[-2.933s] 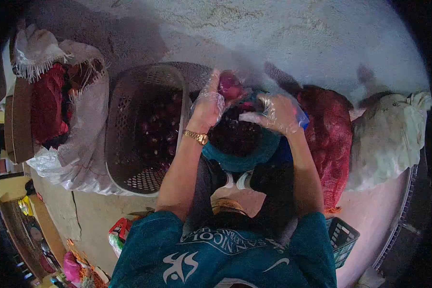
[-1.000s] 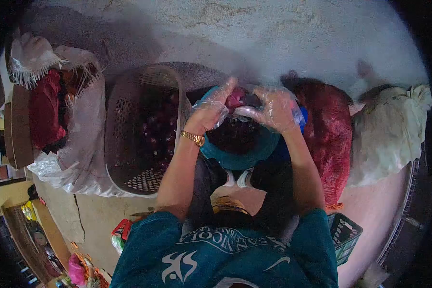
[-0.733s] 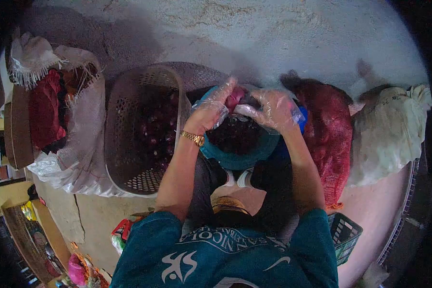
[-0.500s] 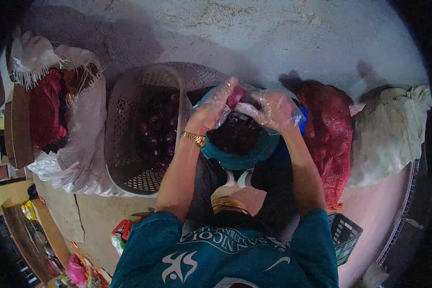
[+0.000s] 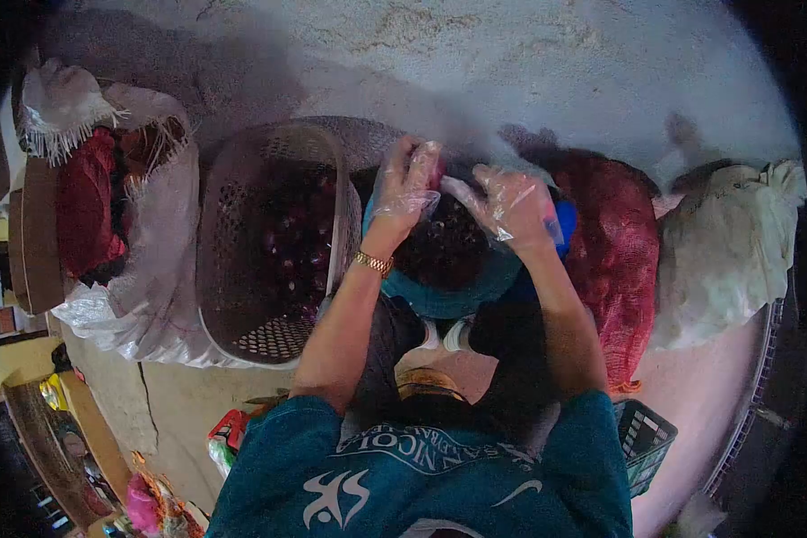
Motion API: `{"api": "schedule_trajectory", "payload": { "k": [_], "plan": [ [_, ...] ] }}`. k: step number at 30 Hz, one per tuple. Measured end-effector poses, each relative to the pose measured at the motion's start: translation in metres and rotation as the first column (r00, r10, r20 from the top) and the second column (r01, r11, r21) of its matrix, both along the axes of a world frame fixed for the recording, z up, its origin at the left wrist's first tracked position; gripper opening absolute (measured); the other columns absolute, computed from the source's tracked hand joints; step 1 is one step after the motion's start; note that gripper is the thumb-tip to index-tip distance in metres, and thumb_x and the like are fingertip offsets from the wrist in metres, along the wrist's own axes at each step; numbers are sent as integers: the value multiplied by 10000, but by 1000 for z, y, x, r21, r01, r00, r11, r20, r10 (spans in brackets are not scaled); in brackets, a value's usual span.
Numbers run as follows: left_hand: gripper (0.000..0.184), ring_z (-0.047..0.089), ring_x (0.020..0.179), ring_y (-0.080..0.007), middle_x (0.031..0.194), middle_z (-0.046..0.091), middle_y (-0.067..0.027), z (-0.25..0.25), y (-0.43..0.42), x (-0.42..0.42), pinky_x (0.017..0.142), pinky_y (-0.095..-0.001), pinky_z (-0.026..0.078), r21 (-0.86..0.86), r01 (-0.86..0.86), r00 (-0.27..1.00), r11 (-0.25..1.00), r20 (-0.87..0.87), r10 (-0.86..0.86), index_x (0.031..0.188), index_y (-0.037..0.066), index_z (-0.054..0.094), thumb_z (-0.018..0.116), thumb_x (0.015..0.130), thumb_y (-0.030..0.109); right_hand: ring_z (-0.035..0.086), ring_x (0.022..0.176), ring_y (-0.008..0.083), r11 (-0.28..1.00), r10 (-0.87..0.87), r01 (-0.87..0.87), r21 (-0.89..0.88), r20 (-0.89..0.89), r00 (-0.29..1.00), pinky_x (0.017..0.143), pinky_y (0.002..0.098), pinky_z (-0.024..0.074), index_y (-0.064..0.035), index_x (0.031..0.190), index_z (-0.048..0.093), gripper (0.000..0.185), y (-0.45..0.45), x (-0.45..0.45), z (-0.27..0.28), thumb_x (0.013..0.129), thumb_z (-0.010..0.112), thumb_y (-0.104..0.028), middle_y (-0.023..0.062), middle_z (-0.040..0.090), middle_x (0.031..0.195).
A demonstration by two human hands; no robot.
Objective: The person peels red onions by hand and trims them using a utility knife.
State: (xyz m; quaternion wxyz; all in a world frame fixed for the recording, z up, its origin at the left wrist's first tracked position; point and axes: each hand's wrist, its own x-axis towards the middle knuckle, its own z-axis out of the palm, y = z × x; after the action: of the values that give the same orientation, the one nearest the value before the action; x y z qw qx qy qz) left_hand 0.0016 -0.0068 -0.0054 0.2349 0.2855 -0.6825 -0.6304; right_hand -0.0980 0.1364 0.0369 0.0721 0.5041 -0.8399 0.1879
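Dull red: an onion (image 5: 438, 168), partly hidden, above the far part of a teal basin (image 5: 441, 307). The left hand (image 5: 402, 190), in clear plastic, holds it in curled fingers. It lies on the inner side of those fingers, toward the right hand (image 5: 516, 211), whose thumb points at it from just beside. Right thumb and forefinger parted; cannot tell whether that hand grips anything. Long axis unclear. Left hand nearer, touching. Perforated basket (image 5: 342, 188) left of basin; red mesh sack (image 5: 611, 260) right.
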Motion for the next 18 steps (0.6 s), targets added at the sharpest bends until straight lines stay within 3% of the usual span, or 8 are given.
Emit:
{"api": "schedule_trajectory", "payload": {
  "k": [4,6,7,9,10,12,16,18],
  "plan": [
    [571,543,956,-191,1084,582,-100,5,-2,-3,846,-331,451,-136,-56,988,989,-151,36,1204,8,539,566,906,495,645,633,322,999,-10,10,-31,-11,1000,562,438,499,-70,710,615,524,-2,5,3,860,537,-567,151,616,629],
    [537,550,964,-177,1074,591,-75,12,-1,-3,837,-320,458,313,-175,969,933,-111,219,1177,18,560,545,922,490,640,645,352,999,41,-41,2,55,998,580,452,490,-51,728,624,541,0,5,8,856,542,-570,173,616,643],
    [537,550,964,-177,1074,591,-75,14,-2,-2,837,-320,458,314,-173,970,934,-111,217,1177,18,560,545,922,490,640,645,352,999,38,-39,3,54,998,580,452,490,-51,728,624,541,1,4,6,856,542,-570,173,616,643],
    [570,546,1006,-170,1139,569,-43,16,-7,2,876,-334,453,288,80,987,954,-156,-36,1231,32,534,471,949,523,630,693,401,998,-43,51,-47,157,987,601,464,482,-18,824,634,566,1,-1,-4,834,571,-580,220,619,697],
    [570,546,1006,-170,1139,569,-43,10,-9,0,876,-334,453,287,80,987,955,-156,-35,1231,32,534,471,949,523,630,693,401,998,-42,50,-47,157,987,601,464,482,-18,824,634,566,2,-7,-14,834,571,-580,220,619,697],
    [545,569,981,-143,1102,602,-30,3,-10,-6,853,-312,472,532,200,968,823,-238,-82,1176,48,582,455,951,528,635,781,413,981,1,64,-185,330,944,665,443,494,-6,914,631,523,1,-17,-28,782,687,-509,239,642,817],
    [538,591,974,-143,1083,628,-40,8,-2,-8,848,-317,491,684,199,971,702,-236,-45,1173,59,586,453,947,528,639,821,400,982,-3,73,-174,375,927,685,442,490,-14,1014,610,565,2,-12,-20,758,717,-507,227,649,863],
    [501,568,910,-148,1034,624,-33,4,-5,-8,837,-331,467,710,277,958,648,-252,-133,1150,74,600,474,948,515,644,830,393,991,9,32,-128,310,951,694,440,494,-24,1058,600,604,1,-8,-13,752,709,-533,220,655,876]
  ]
}}
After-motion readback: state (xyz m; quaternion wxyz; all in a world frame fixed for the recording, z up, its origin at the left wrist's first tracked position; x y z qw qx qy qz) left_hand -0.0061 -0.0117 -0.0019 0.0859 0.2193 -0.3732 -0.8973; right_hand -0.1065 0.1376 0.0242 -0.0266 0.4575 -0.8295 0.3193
